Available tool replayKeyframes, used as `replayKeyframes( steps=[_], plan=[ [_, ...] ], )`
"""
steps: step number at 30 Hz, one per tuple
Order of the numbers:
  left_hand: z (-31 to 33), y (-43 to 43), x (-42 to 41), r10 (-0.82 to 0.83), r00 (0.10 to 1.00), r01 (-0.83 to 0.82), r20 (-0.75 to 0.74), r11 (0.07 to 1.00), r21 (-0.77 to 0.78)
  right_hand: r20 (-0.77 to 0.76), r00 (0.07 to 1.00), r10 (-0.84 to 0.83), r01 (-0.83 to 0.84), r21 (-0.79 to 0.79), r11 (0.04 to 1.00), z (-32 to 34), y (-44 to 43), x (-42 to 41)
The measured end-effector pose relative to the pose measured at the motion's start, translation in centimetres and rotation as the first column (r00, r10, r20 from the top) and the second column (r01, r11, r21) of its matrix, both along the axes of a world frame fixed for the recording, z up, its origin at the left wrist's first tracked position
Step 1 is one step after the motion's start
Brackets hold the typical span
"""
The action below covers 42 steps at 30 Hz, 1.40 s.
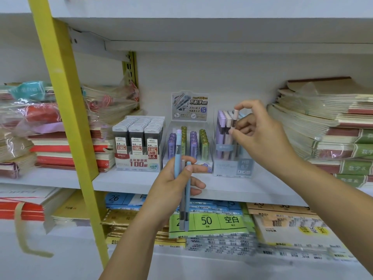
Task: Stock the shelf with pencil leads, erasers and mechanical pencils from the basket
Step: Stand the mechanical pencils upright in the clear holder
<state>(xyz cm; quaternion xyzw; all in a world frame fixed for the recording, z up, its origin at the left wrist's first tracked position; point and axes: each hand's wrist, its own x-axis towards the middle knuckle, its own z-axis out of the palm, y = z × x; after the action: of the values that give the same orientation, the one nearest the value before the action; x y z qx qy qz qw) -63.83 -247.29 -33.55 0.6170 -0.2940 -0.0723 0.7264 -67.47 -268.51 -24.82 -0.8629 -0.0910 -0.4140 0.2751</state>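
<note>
Head view: restocking at the shelf (pixel 125 180).
Right grip (pixel 260 134) pinches one pink pencil (pixel 235 118) over the clear box (pixel 232 168); left grip (pixel 171 186) curls round three pencils (pixel 177 150), two blue, one grey.

The upright post (pixel 66 110) is yellow. Right of it stand grey lead cases (pixel 139 136) with white-and-red labels, then purple and green lead tubes (pixel 192 144), then boxed pencils (pixel 222 128) in lilac and pale pink. Lower right of it, the loose pencils (pixel 177 154) are light blue.

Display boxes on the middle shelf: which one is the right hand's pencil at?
The rightmost box, holding upright pastel pencils; the right hand pinches a pink pencil there. The left box and middle box hold lead cases.
</note>
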Motion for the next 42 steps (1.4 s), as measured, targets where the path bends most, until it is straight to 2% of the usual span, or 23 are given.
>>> replayKeyframes(
  steps=[13, 18, 21, 24, 26, 28, 30, 32, 36, 42],
  plan=[
    [-0.1, 0.0, 0.0, -0.002, 1.0, 0.002, 0.025, 1.0, 0.022, -0.024, 0.998, -0.06, 0.06, 0.028, 0.998, 0.6, 0.2, 0.2],
    [-0.2, -0.1, 0.0, -0.011, 1.0, 0.011, 0.007, 1.0, 0.02, 0.036, 0.977, -0.211, 0.214, -0.125, 0.969, -0.4, 0.0, 0.4],
    [-0.2, -0.2, -0.1, -0.04, 0.999, 0.04, -0.008, 0.999, 0.017, -0.002, 0.97, -0.245, 0.243, -0.122, 0.962, -0.7, -0.1, 0.4],
    [-0.1, -0.3, -0.4, -0.091, 0.996, 0.091, -0.022, 0.996, 0.025, 0.059, 0.973, -0.225, 0.23, -0.098, 0.968, -0.9, 0.7, -0.6],
    [-0.2, -0.4, -0.6, -0.128, 0.992, 0.128, -0.012, 0.99, 0.057, 0.068, 0.994, -0.09, 0.093, -0.028, 0.995, -1.5, 1.9, -1.6],
    [-0.3, -0.6, -0.9, -0.17, 0.985, 0.17, -0.007, 0.981, 0.096, -0.059, 0.993, 0.105, -0.099, 0.094, 0.991, -2.1, 3.3, -2.1],
    [-0.3, -0.8, -1.1, -0.214, 0.977, 0.213, -0.004, 0.968, 0.13, -0.217, 0.929, 0.3, -0.234, 0.285, 0.93, -2.5, 4.4, -2.2],
    [-0.4, -0.9, -1.3, -0.24, 0.971, 0.237, -0.002, 0.959, 0.154, -0.271, 0.869, 0.413, -0.274, 0.432, 0.859, -2.6, 4.7, -2.2],
    [-0.5, -0.7, -1.3, -0.237, 0.972, 0.234, -0.005, 0.957, 0.173, -0.197, 0.874, 0.445, -0.271, 0.564, 0.78, -2.8, 3.9, -2.4],
    [-0.6, -0.1, -0.8, -0.196, 0.979, 0.203, -0.059, 0.967, 0.154, 0.038, 0.914, 0.405, -0.312, 0.703, 0.639, -1.3, 1.6, -3.0]
  ],
)
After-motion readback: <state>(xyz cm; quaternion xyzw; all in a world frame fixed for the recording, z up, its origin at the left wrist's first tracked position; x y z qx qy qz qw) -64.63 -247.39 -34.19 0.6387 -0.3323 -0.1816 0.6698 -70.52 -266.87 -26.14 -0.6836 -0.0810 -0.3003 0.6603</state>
